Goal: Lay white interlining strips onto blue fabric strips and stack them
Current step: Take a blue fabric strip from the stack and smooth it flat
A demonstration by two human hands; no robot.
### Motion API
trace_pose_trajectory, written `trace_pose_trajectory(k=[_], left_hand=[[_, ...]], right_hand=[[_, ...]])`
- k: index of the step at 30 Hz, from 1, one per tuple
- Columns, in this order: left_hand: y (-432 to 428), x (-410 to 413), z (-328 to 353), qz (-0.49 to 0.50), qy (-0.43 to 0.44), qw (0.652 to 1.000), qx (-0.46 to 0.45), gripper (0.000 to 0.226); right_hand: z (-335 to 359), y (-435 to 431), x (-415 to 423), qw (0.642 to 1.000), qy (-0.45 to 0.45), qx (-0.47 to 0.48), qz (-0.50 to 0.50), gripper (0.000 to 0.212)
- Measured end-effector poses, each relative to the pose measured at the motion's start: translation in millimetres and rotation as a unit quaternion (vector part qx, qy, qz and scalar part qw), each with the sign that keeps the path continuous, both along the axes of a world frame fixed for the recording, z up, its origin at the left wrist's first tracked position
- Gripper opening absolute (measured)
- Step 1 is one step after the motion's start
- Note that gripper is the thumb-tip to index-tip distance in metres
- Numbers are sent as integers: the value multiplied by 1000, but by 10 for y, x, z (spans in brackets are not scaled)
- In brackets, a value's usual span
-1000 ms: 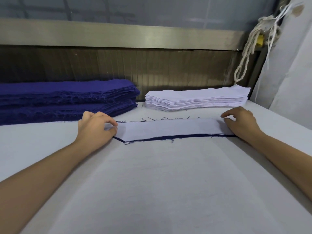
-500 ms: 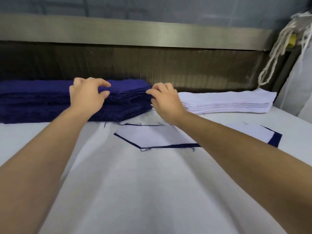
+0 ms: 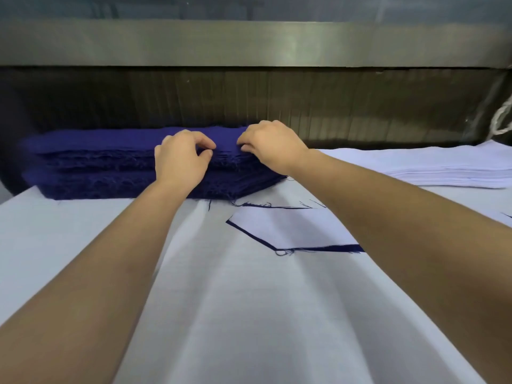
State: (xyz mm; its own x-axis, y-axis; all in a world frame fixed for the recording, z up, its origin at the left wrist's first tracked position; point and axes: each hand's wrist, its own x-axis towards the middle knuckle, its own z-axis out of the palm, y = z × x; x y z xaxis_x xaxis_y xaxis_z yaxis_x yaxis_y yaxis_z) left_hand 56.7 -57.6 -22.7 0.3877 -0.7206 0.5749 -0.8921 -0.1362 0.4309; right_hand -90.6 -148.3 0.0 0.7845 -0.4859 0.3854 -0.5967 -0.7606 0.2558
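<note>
A thick pile of blue fabric strips (image 3: 91, 159) lies at the back left of the table. My left hand (image 3: 180, 159) sits at the pile's front edge, thumb and fingers pinching the top blue strip. My right hand (image 3: 270, 146) is just to its right, fingers curled on the same top edge. A pile of white interlining strips (image 3: 432, 164) lies at the back right. In front of the blue pile lies a white strip laid on a blue strip (image 3: 288, 227), partly hidden under my right forearm.
The table (image 3: 249, 314) is covered in white cloth. A dark ribbed panel with a metal rail (image 3: 249, 42) runs along the back. A white rope (image 3: 502, 120) hangs at the far right edge.
Both hands left the laid pair and reached back to the blue pile. My right hand moved from the pile's right end onto its top edge, close to the left hand.
</note>
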Motion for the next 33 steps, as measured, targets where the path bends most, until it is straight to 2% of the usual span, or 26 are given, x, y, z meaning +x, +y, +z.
trace_pose_trajectory(k=[4, 14, 19, 24, 28, 33], left_hand=[[9, -10, -6, -20, 15, 1000, -1, 17], [31, -47, -17, -42, 50, 998, -12, 24], [23, -54, -49, -45, 57, 997, -24, 28], [20, -62, -67, -34, 58, 995, -73, 32], [50, -22, -72, 16, 58, 993, -100, 31], [87, 35, -108, 72, 54, 991, -100, 28]], right_hand=[[35, -53, -66, 999, 17, 18, 25, 32], [-87, -16, 4, 992, -100, -73, -26, 33], [-47, 27, 69, 980, -182, 47, -63, 25], [10, 60, 30, 950, -287, 123, -1, 19], [-4, 107, -116, 902, -371, 211, 64, 18], [-107, 162, -457, 846, -450, 274, 77, 21]])
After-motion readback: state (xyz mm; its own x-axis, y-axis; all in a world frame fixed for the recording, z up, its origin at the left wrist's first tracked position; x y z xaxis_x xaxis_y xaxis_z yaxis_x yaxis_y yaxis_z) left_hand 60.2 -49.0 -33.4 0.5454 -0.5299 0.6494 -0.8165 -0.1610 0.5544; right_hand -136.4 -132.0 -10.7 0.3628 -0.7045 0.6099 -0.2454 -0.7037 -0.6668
